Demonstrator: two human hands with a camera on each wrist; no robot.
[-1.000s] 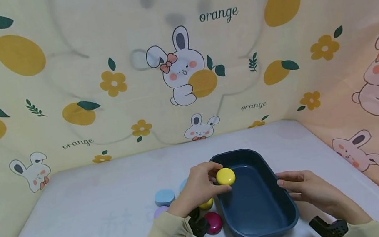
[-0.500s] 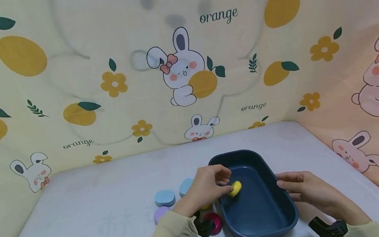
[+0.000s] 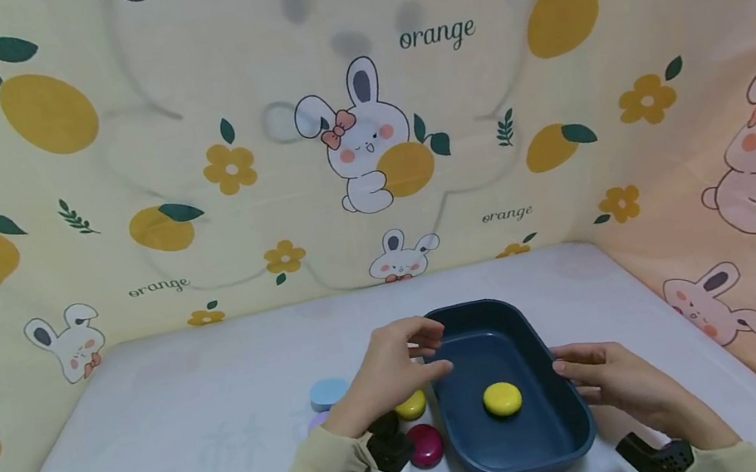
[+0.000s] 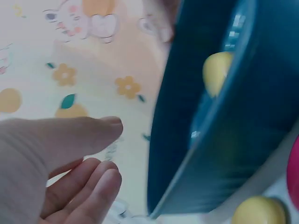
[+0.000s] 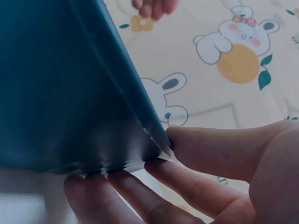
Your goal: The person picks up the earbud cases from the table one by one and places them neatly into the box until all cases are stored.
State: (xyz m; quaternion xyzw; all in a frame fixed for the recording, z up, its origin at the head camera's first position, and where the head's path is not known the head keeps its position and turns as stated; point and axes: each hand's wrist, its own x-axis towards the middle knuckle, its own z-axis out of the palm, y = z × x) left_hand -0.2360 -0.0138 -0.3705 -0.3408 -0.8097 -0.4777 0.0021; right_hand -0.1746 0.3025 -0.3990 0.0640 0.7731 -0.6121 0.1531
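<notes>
Poising our left hand (image 3: pixel 387 365) by the left rim of a smooth dark-blue rectangular tray (image 3: pixel 505 355) with rounded corners, we leave a wide gap between its thumb and gently bent fingers, nothing held. Our right hand (image 3: pixel 618 375) rests against the tray's right outer wall, thumb tip at the rim, fingertips touching lower down. A glossy yellow flattened-round piece (image 3: pixel 502 400) lies on the tray floor. Outside the left wall sit a second glossy yellow disc (image 3: pixel 411 405) and a glossy dark-red disc (image 3: pixel 426 445).
</notes>
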